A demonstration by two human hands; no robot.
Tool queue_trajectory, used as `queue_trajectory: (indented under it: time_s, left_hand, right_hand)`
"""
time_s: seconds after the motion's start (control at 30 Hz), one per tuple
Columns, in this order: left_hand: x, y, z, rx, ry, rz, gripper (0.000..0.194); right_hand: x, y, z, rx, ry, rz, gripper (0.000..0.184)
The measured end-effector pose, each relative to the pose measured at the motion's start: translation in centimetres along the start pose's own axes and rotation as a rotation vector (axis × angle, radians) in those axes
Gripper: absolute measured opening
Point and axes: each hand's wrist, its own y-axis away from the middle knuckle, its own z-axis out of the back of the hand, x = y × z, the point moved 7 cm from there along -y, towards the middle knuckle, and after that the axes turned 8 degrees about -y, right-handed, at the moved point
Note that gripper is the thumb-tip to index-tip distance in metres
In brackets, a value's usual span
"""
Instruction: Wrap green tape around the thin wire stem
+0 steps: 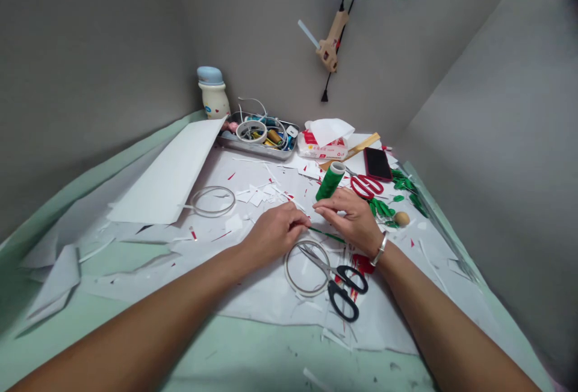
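Observation:
My left hand is closed, its fingertips pinching a thin green stem that points right, under my right hand. My right hand is closed too, with thumb and index finger near each other. A spool of green thread leans against its fingers, and its lower end is hidden behind them. Any thread between the hands is too fine to see. Just below the hands lie black-handled scissors, their blades across a ring of tape or wire.
White paper with scraps covers the green table. A metal tray of spools, a tissue pack, red scissors, a phone, green leaves and a wooden ball lie around. A glue gun hangs above.

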Motion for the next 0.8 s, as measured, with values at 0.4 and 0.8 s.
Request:
queue_trajectory:
  time_s: [0.4,0.8]
  left_hand:
    - [4.0,-0.1,1.7,-0.276,0.464,0.432,0.024]
    - [0.4,-0.1,-0.1,-0.002,0.001,0.017,0.018]
  right_hand:
    - [1.1,0.5,-3.1,0.188,0.191,0.134,0.019]
    - [0.1,0.0,-0.2,0.009,0.069,0.018,0.02]
